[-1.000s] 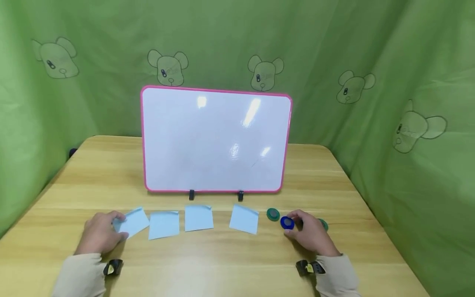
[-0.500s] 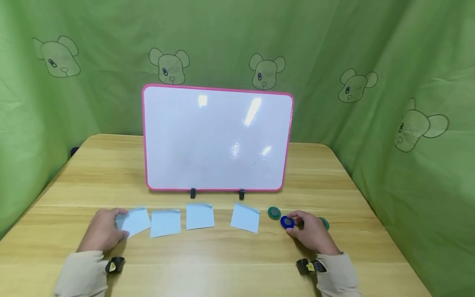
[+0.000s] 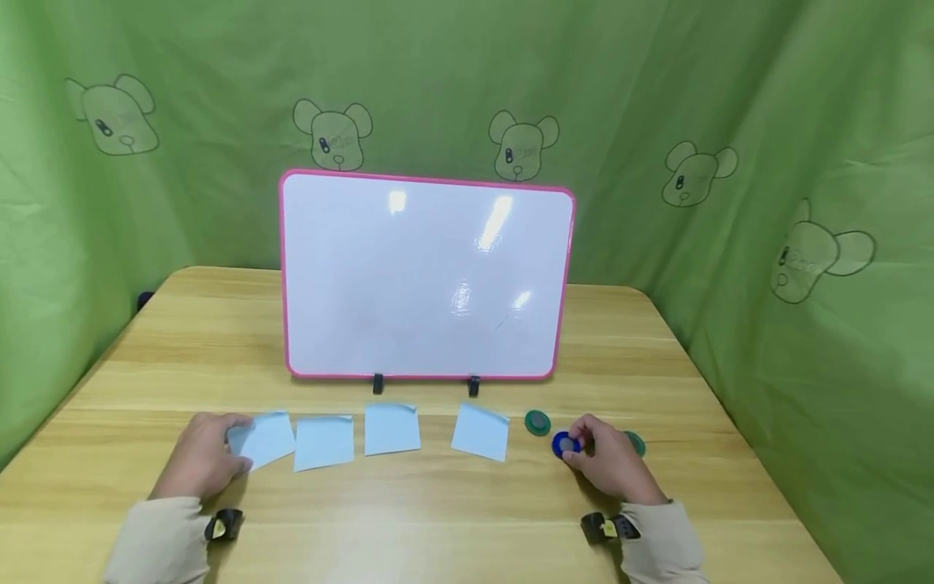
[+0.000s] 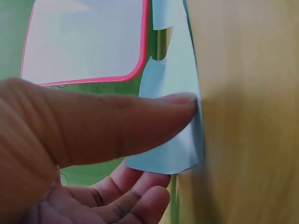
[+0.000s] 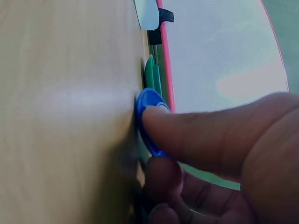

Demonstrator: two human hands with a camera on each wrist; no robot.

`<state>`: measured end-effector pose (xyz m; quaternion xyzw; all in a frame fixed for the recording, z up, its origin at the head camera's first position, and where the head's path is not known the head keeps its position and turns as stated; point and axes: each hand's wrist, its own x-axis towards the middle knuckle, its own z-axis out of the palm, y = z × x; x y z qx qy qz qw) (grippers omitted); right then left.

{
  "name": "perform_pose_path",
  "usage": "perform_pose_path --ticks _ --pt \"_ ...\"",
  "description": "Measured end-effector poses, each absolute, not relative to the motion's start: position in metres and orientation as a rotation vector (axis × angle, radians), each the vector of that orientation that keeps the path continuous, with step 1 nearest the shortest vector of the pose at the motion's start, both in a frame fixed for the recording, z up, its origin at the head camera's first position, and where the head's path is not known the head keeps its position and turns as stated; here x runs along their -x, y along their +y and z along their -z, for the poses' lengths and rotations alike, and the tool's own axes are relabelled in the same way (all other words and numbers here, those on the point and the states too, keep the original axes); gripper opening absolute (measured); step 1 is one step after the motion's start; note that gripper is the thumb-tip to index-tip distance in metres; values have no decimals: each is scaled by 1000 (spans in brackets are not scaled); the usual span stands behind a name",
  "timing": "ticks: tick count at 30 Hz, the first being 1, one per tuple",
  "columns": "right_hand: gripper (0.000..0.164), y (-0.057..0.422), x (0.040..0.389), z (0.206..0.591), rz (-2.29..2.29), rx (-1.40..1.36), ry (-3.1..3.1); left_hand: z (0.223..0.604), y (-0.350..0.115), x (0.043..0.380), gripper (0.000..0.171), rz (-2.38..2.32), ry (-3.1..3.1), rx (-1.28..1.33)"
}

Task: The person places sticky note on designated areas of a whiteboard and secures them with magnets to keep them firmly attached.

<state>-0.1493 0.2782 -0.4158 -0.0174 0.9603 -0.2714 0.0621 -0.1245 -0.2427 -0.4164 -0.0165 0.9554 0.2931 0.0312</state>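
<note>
At the left end of a row of pale blue sticky notes, my left hand (image 3: 200,456) pinches the left side of the leftmost sticky note (image 3: 264,440). In the left wrist view, the thumb lies over this note (image 4: 166,151) and the fingertips show behind its edge. On the right, my right hand (image 3: 611,461) holds a round blue magnet (image 3: 562,445) with a grey centre between thumb and forefinger. The right wrist view shows the thumb on the face of the blue magnet (image 5: 148,99). Whether the magnet is off the table is unclear.
Beyond the notes stands a pink-framed whiteboard (image 3: 426,280) on black feet (image 3: 473,386). Other sticky notes (image 3: 323,444) lie along its front. One green magnet (image 3: 537,422) is left of the blue one; another green magnet (image 3: 636,443) is partly hidden behind my right hand. Green curtains surround the wooden table (image 3: 379,527).
The leftmost note has turned slightly under my left hand, which has shifted a little right. My right hand has drawn the blue magnet slightly nearer, and its thumb now covers more of the rim.
</note>
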Motion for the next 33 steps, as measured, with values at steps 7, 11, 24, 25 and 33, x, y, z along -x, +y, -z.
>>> perform_pose_path --ticks 7,11,24,25,33 --pt "22 278 147 420 840 53 2876 420 -244 121 58 -872 2944 36" --pt "21 279 148 421 895 64 2871 421 -242 120 58 -878 2957 21" --pt "12 275 147 415 1011 103 2886 415 -238 123 55 -995 3013 -21" --pt "11 274 147 415 1025 104 2883 415 -238 123 56 -1003 3013 -21" --pt "20 270 150 416 1082 37 2857 405 -235 127 57 -1099 3032 -10"
